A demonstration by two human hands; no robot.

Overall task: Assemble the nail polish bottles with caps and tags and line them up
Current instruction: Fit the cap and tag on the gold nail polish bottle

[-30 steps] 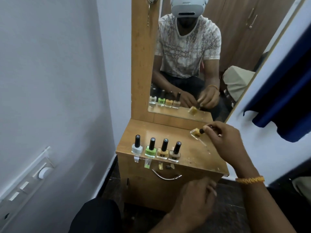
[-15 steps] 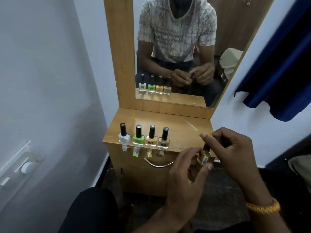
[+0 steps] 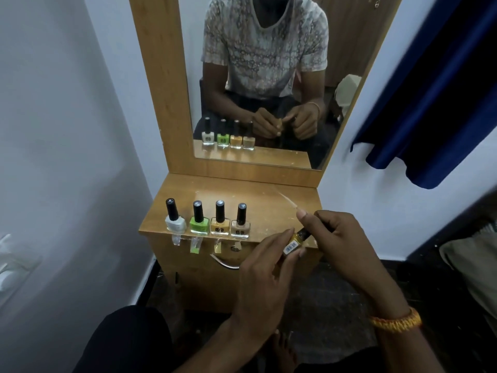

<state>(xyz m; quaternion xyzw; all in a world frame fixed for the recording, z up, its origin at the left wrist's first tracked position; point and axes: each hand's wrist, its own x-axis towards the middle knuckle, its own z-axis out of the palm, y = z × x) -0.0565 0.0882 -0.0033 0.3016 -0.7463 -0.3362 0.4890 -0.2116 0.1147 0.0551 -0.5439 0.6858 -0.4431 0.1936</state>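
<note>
Several capped nail polish bottles stand in a row on the wooden dressing table (image 3: pixel 258 192): white (image 3: pixel 174 218), green (image 3: pixel 199 220), orange (image 3: pixel 220 220) and beige (image 3: pixel 240 222). Clear tags (image 3: pixel 195 244) hang from them over the table's front edge. My left hand (image 3: pixel 266 270) pinches a yellow bottle (image 3: pixel 294 242) with a barcode sticker, tilted, just in front of the table's right front corner. My right hand (image 3: pixel 338 238) grips its black cap; a thin clear strip (image 3: pixel 286 199) sticks up past my thumb.
A mirror (image 3: pixel 269 76) in a wooden frame stands behind the table and reflects me and the bottles. A metal drawer handle (image 3: pixel 224 262) sits below the tabletop. A blue curtain (image 3: pixel 435 90) hangs at right; white walls close in both sides.
My right hand brought the yellow bottle from over the table's right side down to the front corner. My left hand rose from my lap and took hold of the bottle.
</note>
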